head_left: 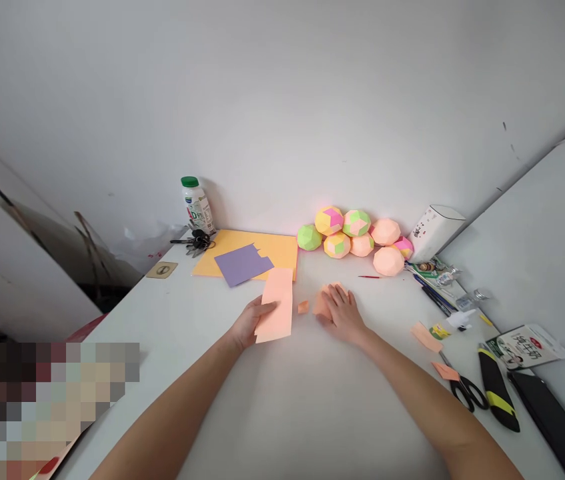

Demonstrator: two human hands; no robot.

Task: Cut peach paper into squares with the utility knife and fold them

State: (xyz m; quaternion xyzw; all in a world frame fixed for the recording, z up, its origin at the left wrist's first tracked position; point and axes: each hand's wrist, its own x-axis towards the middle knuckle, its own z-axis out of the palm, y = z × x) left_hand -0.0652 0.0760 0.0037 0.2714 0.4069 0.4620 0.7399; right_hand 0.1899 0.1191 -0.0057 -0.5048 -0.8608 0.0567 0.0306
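My left hand point(249, 321) grips the left edge of a pale orange paper strip point(277, 305) lying on the white table point(302, 400). Fingers together, my right hand point(342, 312) rests flat on a small folded orange paper piece point(321, 301). Between the two hands lies a tiny folded orange piece point(303, 307).
Several coloured paper balls point(355, 237) sit against the back wall. A purple sheet point(243, 264) lies on yellow-orange sheets point(272, 247), next to a bottle point(197, 203) and keys point(197, 241). At the right are scissors point(465, 387), a utility knife point(499, 393), orange scraps point(426, 337), pens and packets.
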